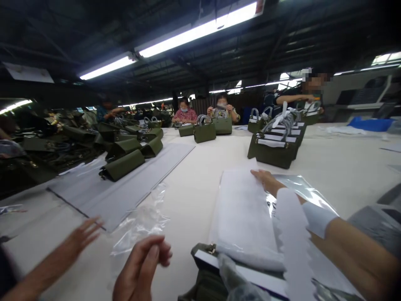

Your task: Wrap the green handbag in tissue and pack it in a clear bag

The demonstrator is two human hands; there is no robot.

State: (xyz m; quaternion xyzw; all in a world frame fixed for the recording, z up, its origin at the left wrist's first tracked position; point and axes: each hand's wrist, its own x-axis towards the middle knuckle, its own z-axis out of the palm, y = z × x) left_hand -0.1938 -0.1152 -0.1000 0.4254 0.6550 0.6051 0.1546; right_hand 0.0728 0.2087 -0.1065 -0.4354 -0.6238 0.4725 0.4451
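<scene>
My left hand (142, 267) is raised at the bottom middle, fingers curled in toward the thumb, and nothing shows in it. A crumpled clear plastic bag (140, 225) lies on the table behind it. My right hand (267, 182) reaches from the right to the far corner of a stack of thin white sheets (241, 209), its fingers closed on the top sheet's corner. A white strip with a wavy edge (294, 238) crosses in front of my right forearm. Close to me, an olive handbag (200, 276) has white sheets and a plastic-wrapped handle; its lower part is cut off.
A co-worker's blurred hand (84, 234) reaches in from the left. Olive bags (123, 165) lie on a grey sheet (125, 200); others stand further back (205, 133) and in a row at right (272, 154). Several people sit or stand beyond. A blue tray (371, 124) is far right.
</scene>
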